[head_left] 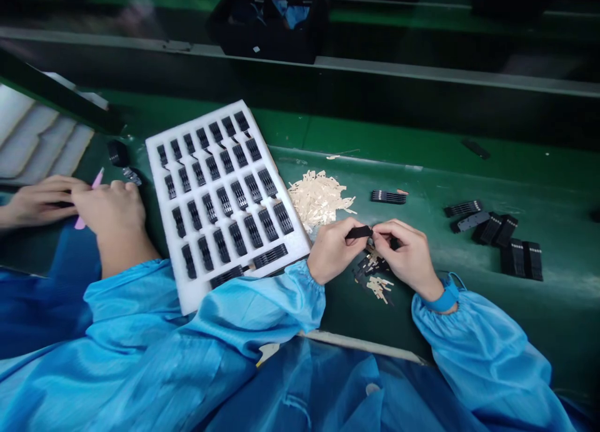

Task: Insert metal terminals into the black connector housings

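- Left hand (332, 251) and right hand (407, 257) pinch a black strip (359, 232) between fingertips.
- Green desk (469, 319) carries white foam tray (185, 297) holding black parts (284, 218); beige strips (319, 200) heaped beside it.

Two bare hands pinching, fingertips almost meeting

The bare left hand (332, 251) and bare right hand (407, 257) curl inward toward each other, thumbs and forefingers pinched, wrists angled apart. Light-blue sleeves (478, 351) gather at elastic cuffs, and a bright blue wristband (443, 297) circles the right wrist
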Tool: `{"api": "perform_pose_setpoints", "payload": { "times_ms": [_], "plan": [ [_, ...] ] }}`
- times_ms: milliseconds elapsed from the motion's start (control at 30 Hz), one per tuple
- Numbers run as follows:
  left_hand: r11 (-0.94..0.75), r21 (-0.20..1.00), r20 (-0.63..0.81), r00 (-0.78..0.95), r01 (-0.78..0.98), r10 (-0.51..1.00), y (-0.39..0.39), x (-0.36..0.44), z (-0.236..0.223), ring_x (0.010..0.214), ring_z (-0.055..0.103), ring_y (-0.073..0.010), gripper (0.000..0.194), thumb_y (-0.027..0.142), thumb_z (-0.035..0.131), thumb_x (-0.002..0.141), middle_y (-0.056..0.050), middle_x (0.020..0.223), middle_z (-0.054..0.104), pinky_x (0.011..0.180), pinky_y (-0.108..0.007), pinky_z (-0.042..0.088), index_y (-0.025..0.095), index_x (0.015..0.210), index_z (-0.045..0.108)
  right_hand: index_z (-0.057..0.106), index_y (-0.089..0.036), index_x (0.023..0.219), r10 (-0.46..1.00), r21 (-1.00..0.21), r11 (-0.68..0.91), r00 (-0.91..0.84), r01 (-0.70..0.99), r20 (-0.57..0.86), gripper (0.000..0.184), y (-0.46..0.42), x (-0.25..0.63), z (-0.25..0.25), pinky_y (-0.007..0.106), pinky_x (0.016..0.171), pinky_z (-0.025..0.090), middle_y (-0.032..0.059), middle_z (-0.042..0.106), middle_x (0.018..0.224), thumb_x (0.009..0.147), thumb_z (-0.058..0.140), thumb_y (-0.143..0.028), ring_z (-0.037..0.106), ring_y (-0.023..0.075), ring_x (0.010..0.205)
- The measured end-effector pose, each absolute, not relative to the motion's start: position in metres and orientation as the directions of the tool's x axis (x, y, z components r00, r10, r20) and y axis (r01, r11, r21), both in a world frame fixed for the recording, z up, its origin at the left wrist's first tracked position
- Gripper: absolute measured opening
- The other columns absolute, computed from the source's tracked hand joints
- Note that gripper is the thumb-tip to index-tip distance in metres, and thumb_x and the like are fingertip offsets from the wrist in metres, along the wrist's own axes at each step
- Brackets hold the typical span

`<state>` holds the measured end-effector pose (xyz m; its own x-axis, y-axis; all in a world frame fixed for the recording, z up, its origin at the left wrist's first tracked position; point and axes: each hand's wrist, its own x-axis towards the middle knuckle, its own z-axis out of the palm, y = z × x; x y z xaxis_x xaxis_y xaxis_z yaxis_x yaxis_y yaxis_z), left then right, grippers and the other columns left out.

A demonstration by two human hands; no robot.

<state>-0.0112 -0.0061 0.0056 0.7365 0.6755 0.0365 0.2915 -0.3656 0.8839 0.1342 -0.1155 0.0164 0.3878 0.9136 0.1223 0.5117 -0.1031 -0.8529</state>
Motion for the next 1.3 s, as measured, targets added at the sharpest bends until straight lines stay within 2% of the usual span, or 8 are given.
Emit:
{"api": "perform_pose_setpoints", "payload": {
  "times_ms": [133, 267, 367, 467, 700, 900, 1067, 1300],
  "plan": [
    [-0.301, 0.907, 0.014, 0.692, 0.295, 0.721, -0.006, -0.009, 0.005, 0.058, 0.047, -0.0084, 0.007, 0.018, 0.063, 0.083, 0.007, 0.058, 0.046, 0.060, -0.022, 0.037, 0.019, 0.076, 0.062, 0.069, -0.021, 0.083, 0.909, -0.855, -0.101, 0.397, 0.508, 0.129, 0.012, -0.116, 0.135, 0.016, 0.030, 0.062, 0.044, 0.0028, 0.064, 0.075, 0.092, 0.061, -0.025, 0.055, 0.0156, 0.064],
    [-0.064, 0.960, -0.092, 0.525, 0.272, 0.846, 0.000, -0.005, 0.006, 0.053, 0.042, -0.0080, 0.021, 0.031, 0.060, 0.090, 0.007, 0.057, 0.040, 0.055, -0.022, 0.035, 0.019, 0.074, 0.053, 0.066, -0.020, 0.083, 0.775, -0.959, -0.103, 0.626, 0.264, 0.089, 0.010, -0.115, 0.143, 0.009, 0.026, 0.057, 0.045, 0.0006, 0.065, 0.074, 0.090, 0.064, -0.027, 0.056, 0.0128, 0.060],
    [0.097, 0.978, -0.170, 0.433, 0.186, 0.885, 0.003, -0.002, 0.007, 0.049, 0.044, -0.0077, 0.019, 0.034, 0.062, 0.090, 0.009, 0.058, 0.039, 0.051, -0.021, 0.038, 0.018, 0.083, 0.055, 0.066, -0.020, 0.085, 0.723, -0.984, -0.100, 0.690, 0.149, 0.031, 0.012, -0.114, 0.146, 0.006, 0.025, 0.055, 0.044, 0.0000, 0.065, 0.072, 0.090, 0.066, -0.031, 0.054, 0.0116, 0.057],
    [0.158, 0.979, -0.199, 0.434, 0.129, 0.879, 0.004, -0.002, 0.007, 0.047, 0.044, -0.0068, 0.020, 0.030, 0.067, 0.086, 0.010, 0.060, 0.040, 0.049, -0.020, 0.040, 0.017, 0.100, 0.061, 0.066, -0.019, 0.085, 0.775, -0.976, -0.110, 0.631, 0.186, 0.033, 0.011, -0.115, 0.145, 0.005, 0.026, 0.057, 0.044, 0.0007, 0.065, 0.074, 0.090, 0.065, -0.029, 0.054, 0.0119, 0.059],
    [0.035, 0.981, -0.167, 0.733, 0.192, 0.659, -0.001, -0.005, 0.015, 0.052, 0.049, -0.0081, 0.028, 0.039, 0.063, 0.091, 0.004, 0.063, 0.053, 0.051, -0.021, 0.038, 0.016, 0.104, 0.071, 0.063, -0.020, 0.077, 0.887, -0.889, -0.065, 0.434, 0.454, 0.157, 0.014, -0.117, 0.140, 0.014, 0.027, 0.056, 0.038, -0.0005, 0.057, 0.072, 0.089, 0.059, -0.015, 0.049, 0.0125, 0.062],
    [-0.017, 0.975, -0.148, 0.709, 0.220, 0.690, -0.001, -0.004, 0.016, 0.056, 0.047, -0.0082, 0.021, 0.036, 0.065, 0.087, 0.006, 0.061, 0.050, 0.055, -0.021, 0.038, 0.016, 0.081, 0.064, 0.064, -0.020, 0.085, 0.852, -0.797, -0.102, 0.466, 0.596, 0.239, 0.008, -0.115, 0.136, 0.018, 0.028, 0.062, 0.042, 0.0007, 0.059, 0.081, 0.088, 0.061, -0.014, 0.051, 0.0131, 0.065],
    [-0.193, 0.943, -0.053, 0.694, 0.272, 0.718, -0.005, -0.007, 0.007, 0.061, 0.052, -0.0086, 0.013, 0.029, 0.065, 0.087, 0.005, 0.066, 0.056, 0.061, -0.021, 0.041, 0.017, 0.088, 0.067, 0.064, -0.021, 0.086, 0.878, -0.783, -0.094, 0.422, 0.615, 0.226, 0.006, -0.115, 0.135, 0.016, 0.027, 0.060, 0.043, -0.0005, 0.058, 0.078, 0.090, 0.062, -0.016, 0.052, 0.0124, 0.064],
    [-0.374, 0.893, 0.034, 0.793, 0.249, 0.608, -0.007, -0.009, 0.010, 0.076, 0.066, -0.0129, 0.014, 0.022, 0.063, 0.085, -0.001, 0.084, 0.072, 0.075, -0.021, 0.050, 0.019, 0.097, 0.070, 0.069, -0.024, 0.091, 0.905, -0.779, -0.092, 0.378, 0.621, 0.194, 0.005, -0.123, 0.143, 0.002, 0.029, 0.056, 0.043, 0.0005, 0.067, 0.078, 0.091, 0.065, -0.027, 0.058, 0.0154, 0.062]
  ]
}}
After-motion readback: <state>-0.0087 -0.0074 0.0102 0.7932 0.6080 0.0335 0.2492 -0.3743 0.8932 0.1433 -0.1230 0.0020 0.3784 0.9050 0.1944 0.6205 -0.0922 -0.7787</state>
